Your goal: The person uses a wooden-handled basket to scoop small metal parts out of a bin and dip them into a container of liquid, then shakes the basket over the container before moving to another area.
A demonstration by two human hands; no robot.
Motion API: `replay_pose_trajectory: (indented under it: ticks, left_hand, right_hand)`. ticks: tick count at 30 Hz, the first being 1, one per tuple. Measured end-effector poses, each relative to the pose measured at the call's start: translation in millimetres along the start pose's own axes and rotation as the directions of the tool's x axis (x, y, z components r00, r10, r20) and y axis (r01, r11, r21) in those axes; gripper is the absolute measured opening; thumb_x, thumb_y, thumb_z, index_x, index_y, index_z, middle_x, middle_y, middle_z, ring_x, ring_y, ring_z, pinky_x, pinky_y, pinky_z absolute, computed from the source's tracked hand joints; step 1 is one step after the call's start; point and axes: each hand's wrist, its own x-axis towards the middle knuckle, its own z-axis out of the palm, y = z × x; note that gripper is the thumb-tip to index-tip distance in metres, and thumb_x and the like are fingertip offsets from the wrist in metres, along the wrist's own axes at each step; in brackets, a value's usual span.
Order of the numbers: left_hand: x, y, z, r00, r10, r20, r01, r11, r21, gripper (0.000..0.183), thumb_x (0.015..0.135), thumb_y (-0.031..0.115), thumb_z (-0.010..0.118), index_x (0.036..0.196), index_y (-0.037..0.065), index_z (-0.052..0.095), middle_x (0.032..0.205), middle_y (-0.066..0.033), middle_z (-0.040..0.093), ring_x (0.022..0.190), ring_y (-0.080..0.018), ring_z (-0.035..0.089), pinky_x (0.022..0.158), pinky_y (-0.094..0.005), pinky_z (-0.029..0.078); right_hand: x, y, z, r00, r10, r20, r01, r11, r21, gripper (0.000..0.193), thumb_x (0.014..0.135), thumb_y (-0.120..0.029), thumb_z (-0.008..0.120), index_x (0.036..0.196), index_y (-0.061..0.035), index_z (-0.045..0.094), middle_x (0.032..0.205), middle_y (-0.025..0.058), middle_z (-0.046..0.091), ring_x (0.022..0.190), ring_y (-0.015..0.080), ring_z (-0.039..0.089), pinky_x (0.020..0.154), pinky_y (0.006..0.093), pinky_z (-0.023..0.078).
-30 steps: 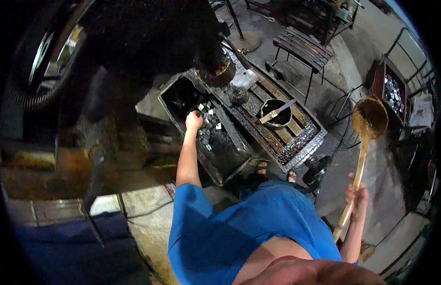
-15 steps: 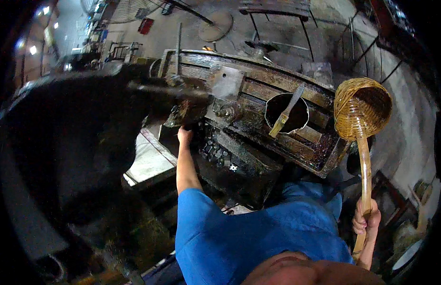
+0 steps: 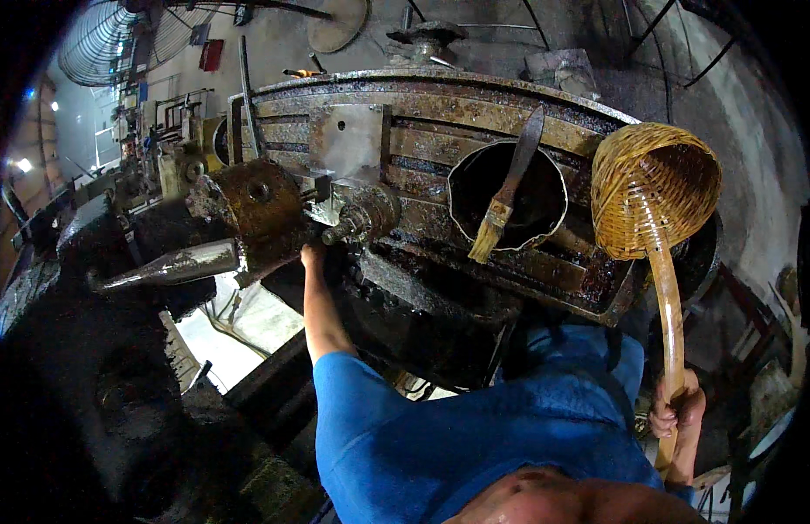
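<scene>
At the far left a greasy dark machine body [image 3: 90, 367] fills the lower corner, a tapered metal spindle [image 3: 173, 265] jutting from a rusty block [image 3: 256, 214]. The left hand [image 3: 312, 256] reaches up to the block's right edge beside a round fitting [image 3: 363, 214]; whether it grips anything cannot be told. Right of it, on the grimy metal workbench [image 3: 422, 148], a brush [image 3: 501, 205] leans in a round pot [image 3: 510, 188]. At the bench's right end rises a woven bamboo ladle [image 3: 654, 188], its handle clamped low in the right hand [image 3: 677, 410]. Open floor lies beyond the far edge.
</scene>
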Motion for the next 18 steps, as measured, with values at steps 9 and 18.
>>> replay_pose_trajectory:
  ticks: [9,18]
  left_hand:
    - [-18.5,27.5,-36.9,0.995,0.101,-0.012,-0.100,0.994,0.047,0.034,0.081,0.036,0.044,0.108,0.018,0.056,0.105,-0.0089,0.058,0.091,-0.0280,0.058,0.075,-0.0385,0.044]
    - [-16.6,30.1,-35.8,0.967,0.074,-0.245,-0.088,0.995,-0.047,0.027,0.080,0.027,0.048,0.097,0.010,0.061,0.098,-0.0119,0.060,0.094,-0.0271,0.057,0.073,-0.0391,0.047]
  right_hand:
    - [2.5,-1.4,17.9,0.994,-0.067,-0.086,0.056,0.990,-0.129,0.042,0.079,-0.043,0.028,0.083,-0.0043,0.045,0.047,0.0009,0.021,0.033,0.0117,0.022,0.030,0.0270,0.021]
    - [6.3,-1.8,42.8,0.979,-0.144,-0.144,0.133,0.987,-0.088,0.028,0.082,-0.027,0.035,0.077,-0.0012,0.044,0.045,0.0018,0.025,0.032,0.0097,0.024,0.028,0.0248,0.019]
